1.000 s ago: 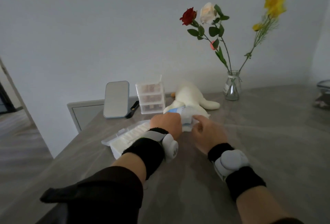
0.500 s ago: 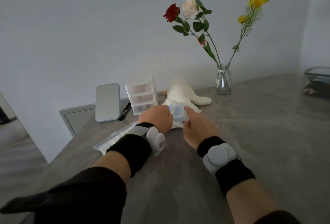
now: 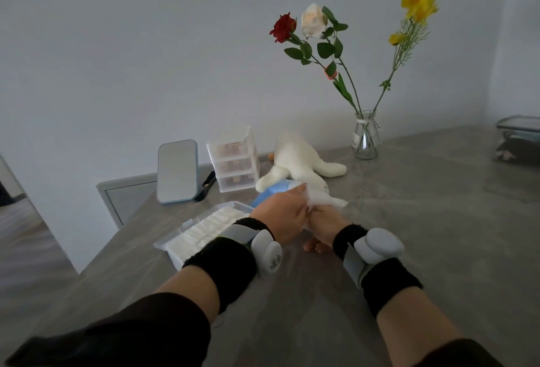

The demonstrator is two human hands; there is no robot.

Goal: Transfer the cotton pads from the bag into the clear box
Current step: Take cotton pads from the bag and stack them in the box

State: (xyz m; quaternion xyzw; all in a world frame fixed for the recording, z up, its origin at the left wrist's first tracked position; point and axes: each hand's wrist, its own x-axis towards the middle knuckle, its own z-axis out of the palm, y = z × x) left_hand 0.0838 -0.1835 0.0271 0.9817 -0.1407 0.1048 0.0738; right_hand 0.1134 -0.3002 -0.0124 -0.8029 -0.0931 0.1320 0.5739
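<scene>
The blue and white cotton pad bag [image 3: 317,198] lies on the grey table just beyond my hands. My left hand [image 3: 282,216] grips the bag from above, fingers curled over its top. My right hand [image 3: 323,227] sits partly under the left and holds the bag's lower part; its fingers are mostly hidden. To the left lies the clear box [image 3: 187,227], low and rectangular, with a row of white cotton pads [image 3: 209,227] inside. Both wrists wear black bands with grey devices.
Behind the bag lie a white plush toy [image 3: 298,162], a clear mini drawer unit [image 3: 233,159] and a standing mirror [image 3: 177,170]. A glass vase [image 3: 365,140] with flowers stands at the back. A dark container [image 3: 518,140] sits far right. The table's left edge [image 3: 96,255] runs diagonally.
Both hands have drawn closer together on the bag, the left now overlapping the right. The bag's white end now sticks out to the right. The camera view has shifted.
</scene>
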